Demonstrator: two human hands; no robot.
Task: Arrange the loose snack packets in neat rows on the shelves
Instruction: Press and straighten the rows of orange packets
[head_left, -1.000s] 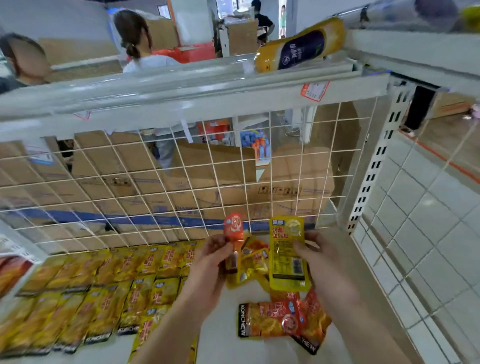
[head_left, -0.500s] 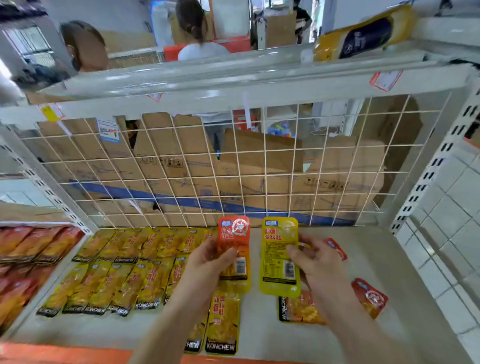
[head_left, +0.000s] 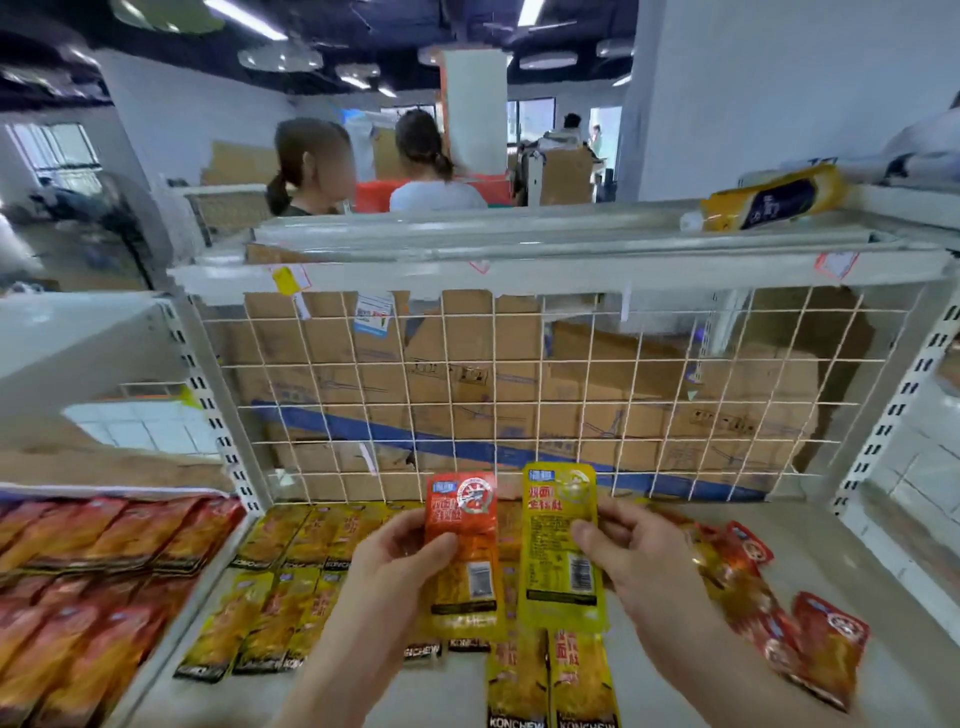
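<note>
- Sorting looks like the step in hand: you hold two packets up side by side at lower centre of the frame, seemingly checking one flavour against the other before either is laid down.
- Your left hand (head_left: 400, 566) grips the orange-red packet (head_left: 462, 525), with the thumb across its front and the fingers curled behind it. The packet stands upright with its barcode towards you.
- Your right hand (head_left: 639, 556) pinches the yellow packet (head_left: 558, 519) by its right edge, thumb on the front. It is also upright and sits just beside the orange-red one; whether their edges touch I cannot tell.
- Both forearms rise from the bottom edge and lean towards each other, keeping the packets above the shelf (head_left: 831, 561) and in front of the foot of the wire grid (head_left: 519, 389).
- Yellow rows (head_left: 280, 540) lie flat at lower left of centre, with two more yellow packets (head_left: 550, 680) at bottom centre. The loose red packets (head_left: 810, 639) lie jumbled at lower right.
- Your next move probably calls for lowering the yellow packet flat, label up, squared against the end of a yellow row.
- The orange-red one likely belongs with the red rows (head_left: 93, 561) at far lower left, or it could start a row of its own.
</note>
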